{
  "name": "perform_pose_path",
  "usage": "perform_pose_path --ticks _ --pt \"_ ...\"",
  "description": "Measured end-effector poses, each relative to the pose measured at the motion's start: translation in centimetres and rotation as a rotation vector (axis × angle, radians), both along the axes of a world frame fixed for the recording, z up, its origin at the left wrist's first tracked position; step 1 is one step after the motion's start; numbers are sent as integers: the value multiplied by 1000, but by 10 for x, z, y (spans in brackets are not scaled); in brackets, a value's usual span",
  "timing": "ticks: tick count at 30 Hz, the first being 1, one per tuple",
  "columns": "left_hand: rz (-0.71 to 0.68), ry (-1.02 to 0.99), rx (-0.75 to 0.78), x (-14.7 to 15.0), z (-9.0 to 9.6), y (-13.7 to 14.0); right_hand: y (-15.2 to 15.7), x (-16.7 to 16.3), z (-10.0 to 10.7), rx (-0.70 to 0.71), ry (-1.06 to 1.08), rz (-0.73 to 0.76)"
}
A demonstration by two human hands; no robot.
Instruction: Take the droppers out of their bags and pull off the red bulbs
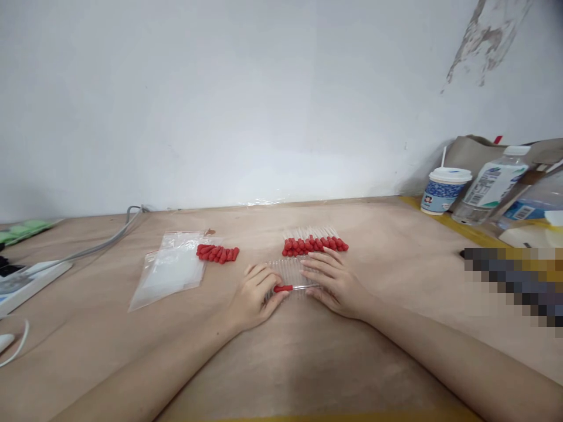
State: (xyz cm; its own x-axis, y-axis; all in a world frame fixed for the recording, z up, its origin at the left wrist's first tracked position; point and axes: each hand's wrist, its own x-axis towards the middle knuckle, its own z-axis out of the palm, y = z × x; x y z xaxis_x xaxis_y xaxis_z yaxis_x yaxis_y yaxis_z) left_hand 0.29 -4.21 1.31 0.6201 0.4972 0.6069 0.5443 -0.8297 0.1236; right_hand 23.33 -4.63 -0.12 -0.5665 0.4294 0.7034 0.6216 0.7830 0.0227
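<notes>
Between the fingers of my left hand (259, 295) is a small red piece with a rounded end (282, 288). A thin clear tube (303, 287) runs from it to the right, where the thumb and fingers of my right hand (336, 284) pinch its other end. Beneath and behind my hands lies a row of thin clear tubes (290, 271), partly covered by my fingers. Just beyond my right hand sits a bundle of red-tipped pale sticks (314, 244). Further left is a small pile of similar red pieces (217, 254).
Clear plastic bags (173, 266) lie left of the red pile. At the left edge are a white power strip (35, 281) and a grey cable (103, 240). A lidded cup (444, 190) and a plastic bottle (492, 184) stand at the back right, near a pixelated dark object (510, 281).
</notes>
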Motion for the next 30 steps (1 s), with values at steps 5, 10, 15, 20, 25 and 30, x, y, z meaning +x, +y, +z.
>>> perform_pose_path --ticks 5,10,15,20,25,30 --pt "-16 -38 2 0 -2 1 2 -9 -3 -6 32 17" --pt "-84 -48 54 3 -7 7 4 -11 -6 10 57 37" --pt "-137 -23 155 11 -12 10 2 -12 -4 -9 49 52" --pt "-145 -18 220 12 -12 9 4 -14 -4 -7 39 95" --pt "-143 52 262 10 -9 7 4 -15 -9 36 64 173" --pt "-164 70 248 8 -7 3 -1 -15 -8 88 47 208"
